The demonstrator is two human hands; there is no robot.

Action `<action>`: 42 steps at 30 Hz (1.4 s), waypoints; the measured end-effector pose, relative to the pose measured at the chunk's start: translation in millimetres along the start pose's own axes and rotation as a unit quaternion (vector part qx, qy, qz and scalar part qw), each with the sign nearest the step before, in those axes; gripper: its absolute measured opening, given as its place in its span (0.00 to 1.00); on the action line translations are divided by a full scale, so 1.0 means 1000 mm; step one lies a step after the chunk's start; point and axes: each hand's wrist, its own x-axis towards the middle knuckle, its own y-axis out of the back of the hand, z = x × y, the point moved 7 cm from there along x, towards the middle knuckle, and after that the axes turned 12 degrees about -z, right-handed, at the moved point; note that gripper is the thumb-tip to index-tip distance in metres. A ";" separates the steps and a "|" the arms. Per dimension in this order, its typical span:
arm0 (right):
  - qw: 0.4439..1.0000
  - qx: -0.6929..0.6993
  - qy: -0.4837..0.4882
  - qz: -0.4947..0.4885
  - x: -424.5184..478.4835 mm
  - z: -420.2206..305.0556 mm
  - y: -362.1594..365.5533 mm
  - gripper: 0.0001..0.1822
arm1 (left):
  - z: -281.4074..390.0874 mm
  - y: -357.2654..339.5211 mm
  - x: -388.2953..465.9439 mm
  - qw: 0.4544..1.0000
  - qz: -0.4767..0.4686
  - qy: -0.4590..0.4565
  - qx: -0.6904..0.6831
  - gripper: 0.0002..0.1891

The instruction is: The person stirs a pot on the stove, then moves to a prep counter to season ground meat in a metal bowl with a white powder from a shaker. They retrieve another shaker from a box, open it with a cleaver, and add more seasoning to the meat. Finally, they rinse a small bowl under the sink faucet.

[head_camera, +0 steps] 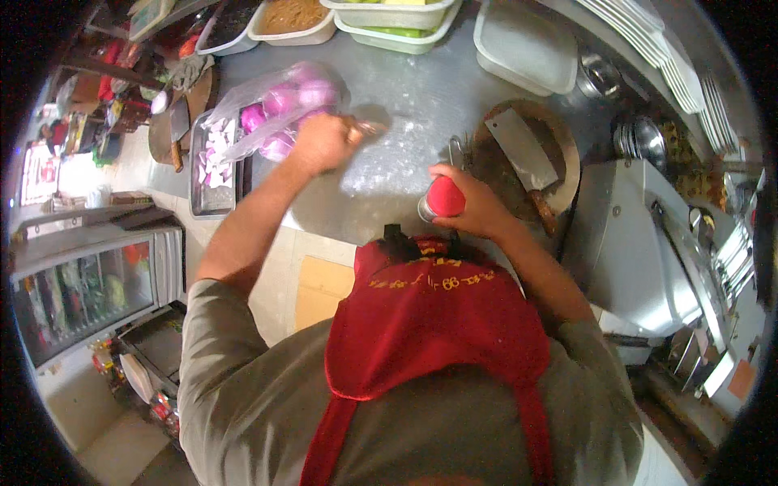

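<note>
My right hand (477, 203) grips a can-like container (447, 195) with a rounded red top and a silvery rim, close to the counter's front edge. My left hand (328, 143) is over the steel counter (389, 176), beside a clear plastic bag (234, 100) of red onions (282, 100). Its fingers are curled and blurred, and whether they hold something I cannot tell. Left of the bag, a metal tray (214, 197) holds chopped onion pieces (217, 152). A wire-like metal utensil (456, 149) lies just beyond my right hand.
A cleaver (521, 149) rests on a round chopping board (568, 164) at right. Another cleaver (179, 121) is on the left board (159, 136). Food tubs (398, 39) and a lidded-looking white tub (526, 45) line the back. A steel appliance (632, 237) stands right.
</note>
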 end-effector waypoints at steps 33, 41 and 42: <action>0.973 -0.168 0.090 0.127 0.022 -0.047 0.027 0.35 | 0.125 -0.047 -0.023 0.913 0.169 -0.079 -0.362 0.23; 0.980 -0.099 0.097 0.141 0.039 -0.041 0.033 0.33 | 0.116 -0.026 -0.038 0.905 0.277 -0.031 -0.321 0.27; 0.983 -0.064 0.093 0.147 0.039 -0.032 0.032 0.32 | 0.116 -0.026 -0.041 0.905 0.281 -0.029 -0.318 0.27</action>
